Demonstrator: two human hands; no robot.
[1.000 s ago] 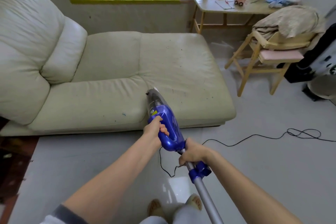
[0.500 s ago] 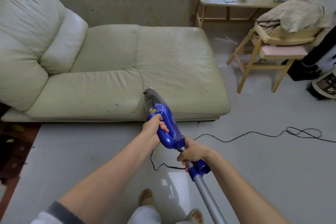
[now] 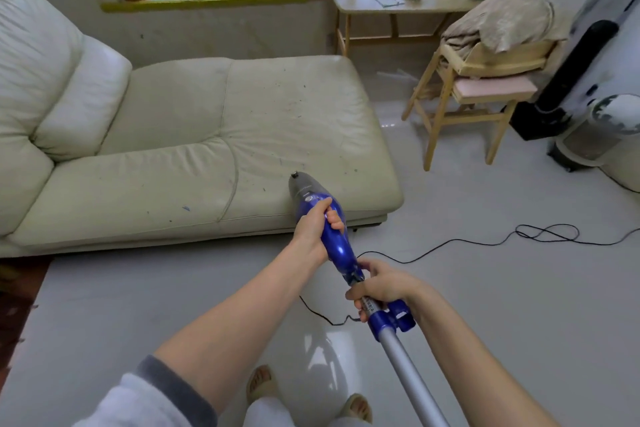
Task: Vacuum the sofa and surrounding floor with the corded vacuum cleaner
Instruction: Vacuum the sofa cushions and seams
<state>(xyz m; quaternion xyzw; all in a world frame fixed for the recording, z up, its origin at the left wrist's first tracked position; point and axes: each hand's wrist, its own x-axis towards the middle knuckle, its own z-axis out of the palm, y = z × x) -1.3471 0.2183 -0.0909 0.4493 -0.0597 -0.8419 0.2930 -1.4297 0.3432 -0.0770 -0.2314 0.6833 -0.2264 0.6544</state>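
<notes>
The left hand [image 3: 317, 227] is gripping the blue vacuum cleaner [image 3: 334, 236] body, the right hand [image 3: 382, 286] clamping its tube just behind. Crumbs are dotting the sofa [image 3: 207, 149] ahead of both hands; the cleaning is looking barely begun, floor [image 3: 519, 288] included.

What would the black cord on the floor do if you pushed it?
The black cord would probably flop and slide, not roll: it lies in loose loops on the smooth, shiny floor. It looks thin, so likely light, and might tangle.
</notes>
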